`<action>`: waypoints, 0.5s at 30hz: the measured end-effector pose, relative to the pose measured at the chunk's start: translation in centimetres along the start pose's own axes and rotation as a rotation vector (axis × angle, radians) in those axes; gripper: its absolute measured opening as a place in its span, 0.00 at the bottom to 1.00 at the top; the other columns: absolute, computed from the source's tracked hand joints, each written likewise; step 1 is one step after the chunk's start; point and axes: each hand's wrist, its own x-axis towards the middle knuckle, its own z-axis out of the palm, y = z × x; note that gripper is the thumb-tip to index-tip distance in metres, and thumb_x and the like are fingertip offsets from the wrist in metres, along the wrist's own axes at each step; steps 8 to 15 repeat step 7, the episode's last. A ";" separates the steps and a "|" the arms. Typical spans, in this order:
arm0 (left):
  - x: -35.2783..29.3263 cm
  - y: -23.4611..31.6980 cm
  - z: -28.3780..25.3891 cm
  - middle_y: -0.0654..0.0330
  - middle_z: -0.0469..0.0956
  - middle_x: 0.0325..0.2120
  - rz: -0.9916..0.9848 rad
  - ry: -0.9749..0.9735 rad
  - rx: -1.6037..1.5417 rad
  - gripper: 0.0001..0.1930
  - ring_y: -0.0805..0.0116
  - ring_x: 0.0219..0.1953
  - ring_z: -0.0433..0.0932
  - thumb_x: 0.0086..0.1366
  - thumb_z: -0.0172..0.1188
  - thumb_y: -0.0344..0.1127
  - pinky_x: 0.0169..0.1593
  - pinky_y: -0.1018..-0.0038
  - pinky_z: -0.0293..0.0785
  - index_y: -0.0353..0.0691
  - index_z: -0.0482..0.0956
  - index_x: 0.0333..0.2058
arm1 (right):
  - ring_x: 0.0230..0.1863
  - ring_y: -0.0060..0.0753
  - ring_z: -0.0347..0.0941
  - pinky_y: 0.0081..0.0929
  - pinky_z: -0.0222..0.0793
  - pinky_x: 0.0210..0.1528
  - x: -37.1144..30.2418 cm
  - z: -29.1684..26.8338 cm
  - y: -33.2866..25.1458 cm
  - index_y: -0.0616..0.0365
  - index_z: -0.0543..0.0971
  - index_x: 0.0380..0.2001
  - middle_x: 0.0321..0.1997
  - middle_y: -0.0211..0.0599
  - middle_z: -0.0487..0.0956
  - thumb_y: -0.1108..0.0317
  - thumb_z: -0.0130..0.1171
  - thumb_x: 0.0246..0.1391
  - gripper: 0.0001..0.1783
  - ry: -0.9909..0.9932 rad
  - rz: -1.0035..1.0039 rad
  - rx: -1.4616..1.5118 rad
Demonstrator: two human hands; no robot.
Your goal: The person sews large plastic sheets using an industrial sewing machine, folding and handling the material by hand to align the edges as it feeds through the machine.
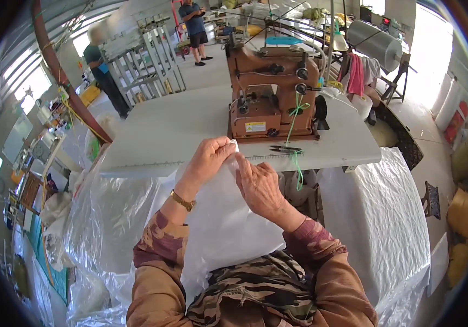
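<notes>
A sheet of thin white plastic material (217, 218) hangs from my hands over my lap, its upper edge bunched at the front of the table. My left hand (208, 158) pinches a folded corner of it between thumb and fingers. Close beside it, my right hand (261, 188) has its fingers against the same edge, the fingertips partly hidden by the fold. Just beyond stands a brown industrial sewing machine (255, 114) with green thread (298, 109) tied on it. Small dark thread snips (285, 149) lie on the table in front of the machine.
The pale sewing table (174, 128) has a ruler strip along its front edge. Clear plastic sheeting is heaped left (108, 218) and right (375, 218). A large plastic roll (372, 43) is on a stand at the back right. Two people stand beyond the table, near a metal rack (144, 65).
</notes>
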 end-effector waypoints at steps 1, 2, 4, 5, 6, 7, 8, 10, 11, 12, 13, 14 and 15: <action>0.5 -0.1 0.1 0.67 0.69 0.16 0.048 -0.009 -0.010 0.17 0.77 0.21 0.64 0.71 0.54 0.39 0.26 0.73 0.61 0.32 0.73 0.26 | 0.25 0.40 0.75 0.33 0.66 0.34 -0.2 -0.1 0.1 0.65 0.67 0.54 0.24 0.36 0.76 0.74 0.56 0.56 0.22 -0.037 0.062 0.042; 0.9 -0.2 0.1 0.59 0.69 0.17 0.123 0.059 0.207 0.16 0.68 0.20 0.65 0.70 0.54 0.38 0.26 0.70 0.62 0.32 0.71 0.27 | 0.27 0.42 0.76 0.36 0.67 0.33 -0.5 -0.3 0.0 0.63 0.69 0.50 0.23 0.38 0.76 0.73 0.56 0.57 0.18 -0.070 0.125 0.089; 1.9 0.0 -0.1 0.50 0.69 0.17 0.206 0.126 0.426 0.15 0.58 0.20 0.65 0.70 0.54 0.38 0.27 0.67 0.63 0.31 0.70 0.28 | 0.27 0.44 0.76 0.37 0.68 0.33 -1.1 -1.1 0.5 0.61 0.69 0.50 0.23 0.38 0.76 0.73 0.57 0.57 0.17 -0.108 0.119 0.232; 2.5 0.0 -0.2 0.46 0.67 0.19 0.223 0.139 0.412 0.15 0.50 0.22 0.64 0.70 0.54 0.38 0.28 0.64 0.63 0.31 0.69 0.29 | 0.27 0.45 0.76 0.38 0.69 0.33 -1.4 -1.4 1.0 0.60 0.70 0.50 0.23 0.39 0.77 0.72 0.57 0.57 0.17 -0.185 0.141 0.383; 3.1 0.1 -0.4 0.41 0.65 0.22 0.238 0.153 0.398 0.14 0.42 0.24 0.64 0.70 0.54 0.38 0.28 0.61 0.64 0.32 0.69 0.29 | 0.28 0.46 0.76 0.39 0.71 0.34 -1.1 -1.6 2.1 0.57 0.71 0.49 0.26 0.40 0.79 0.70 0.59 0.57 0.17 -0.204 0.076 0.435; 3.6 0.2 -0.6 0.44 0.68 0.19 0.229 0.135 0.376 0.16 0.47 0.22 0.67 0.69 0.55 0.40 0.28 0.62 0.64 0.32 0.69 0.30 | 0.31 0.46 0.77 0.38 0.72 0.36 -0.6 -1.7 3.4 0.56 0.71 0.52 0.28 0.43 0.79 0.69 0.59 0.57 0.19 -0.204 0.021 0.415; 3.6 0.2 -0.6 0.44 0.68 0.19 0.229 0.135 0.376 0.16 0.47 0.22 0.67 0.69 0.55 0.40 0.28 0.62 0.64 0.32 0.69 0.30 | 0.31 0.46 0.77 0.38 0.72 0.36 -0.6 -1.7 3.4 0.56 0.71 0.52 0.28 0.43 0.79 0.69 0.59 0.57 0.19 -0.204 0.021 0.415; 3.6 0.2 -0.6 0.44 0.68 0.19 0.229 0.135 0.376 0.16 0.47 0.22 0.67 0.69 0.55 0.40 0.28 0.62 0.64 0.32 0.69 0.30 | 0.31 0.46 0.77 0.38 0.72 0.36 -0.6 -1.7 3.4 0.56 0.71 0.52 0.28 0.43 0.79 0.69 0.59 0.57 0.19 -0.204 0.021 0.415; 3.6 0.2 -0.6 0.44 0.68 0.19 0.229 0.135 0.376 0.16 0.47 0.22 0.67 0.69 0.55 0.40 0.28 0.62 0.64 0.32 0.69 0.30 | 0.31 0.46 0.77 0.38 0.72 0.36 -0.6 -1.7 3.4 0.56 0.71 0.52 0.28 0.43 0.79 0.69 0.59 0.57 0.19 -0.204 0.021 0.415; 3.6 0.2 -0.6 0.44 0.68 0.19 0.229 0.135 0.376 0.16 0.47 0.22 0.67 0.69 0.55 0.40 0.28 0.62 0.64 0.32 0.69 0.30 | 0.31 0.46 0.77 0.38 0.72 0.36 -0.6 -1.7 3.4 0.56 0.71 0.52 0.28 0.43 0.79 0.69 0.59 0.57 0.19 -0.204 0.021 0.415; 3.6 0.2 -0.6 0.44 0.68 0.19 0.229 0.135 0.376 0.16 0.47 0.22 0.67 0.69 0.55 0.40 0.28 0.62 0.64 0.32 0.69 0.30 | 0.31 0.46 0.77 0.38 0.72 0.36 -0.6 -1.7 3.4 0.56 0.71 0.52 0.28 0.43 0.79 0.69 0.59 0.57 0.19 -0.204 0.021 0.415; 3.6 0.2 -0.6 0.44 0.68 0.19 0.229 0.135 0.376 0.16 0.47 0.22 0.67 0.69 0.55 0.40 0.28 0.62 0.64 0.32 0.69 0.30 | 0.31 0.46 0.77 0.38 0.72 0.36 -0.6 -1.7 3.4 0.56 0.71 0.52 0.28 0.43 0.79 0.69 0.59 0.57 0.19 -0.204 0.021 0.415; 3.6 0.2 -0.6 0.44 0.68 0.19 0.229 0.135 0.376 0.16 0.47 0.22 0.67 0.69 0.55 0.40 0.28 0.62 0.64 0.32 0.69 0.30 | 0.31 0.46 0.77 0.38 0.72 0.36 -0.6 -1.7 3.4 0.56 0.71 0.52 0.28 0.43 0.79 0.69 0.59 0.57 0.19 -0.204 0.021 0.415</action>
